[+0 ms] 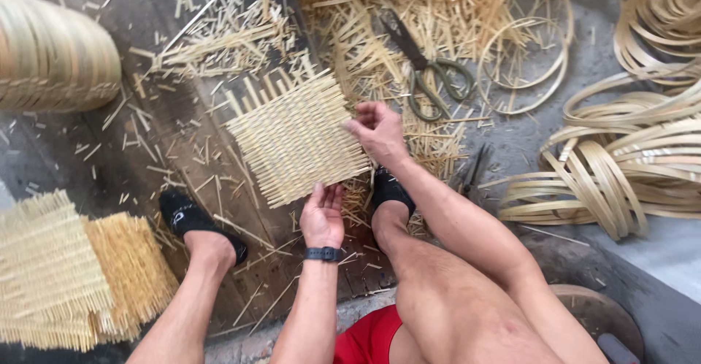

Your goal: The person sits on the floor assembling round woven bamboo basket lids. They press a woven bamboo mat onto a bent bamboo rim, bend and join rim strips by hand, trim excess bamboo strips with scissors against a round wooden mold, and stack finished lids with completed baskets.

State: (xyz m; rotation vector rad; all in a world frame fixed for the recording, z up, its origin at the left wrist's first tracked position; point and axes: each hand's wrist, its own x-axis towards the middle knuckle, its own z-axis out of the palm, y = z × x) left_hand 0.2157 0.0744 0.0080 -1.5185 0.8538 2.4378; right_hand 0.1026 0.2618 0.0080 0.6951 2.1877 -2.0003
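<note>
A square woven mat of pale bamboo strips (296,139) lies on the dark wooden floor in front of me. My left hand (322,215) touches its near edge, palm up with fingers curled against the strip ends. At the mat's right edge, my right hand (377,132) pinches the strip ends between its fingers. My feet in black shoes sit on either side, the left one (191,218) and the right one (391,191).
Green-handled scissors (431,79) lie on loose bamboo offcuts behind the mat. Coils of bamboo strip (621,167) pile at the right. Finished woven mats (66,276) stack at the lower left. A woven basket (51,54) sits at the upper left.
</note>
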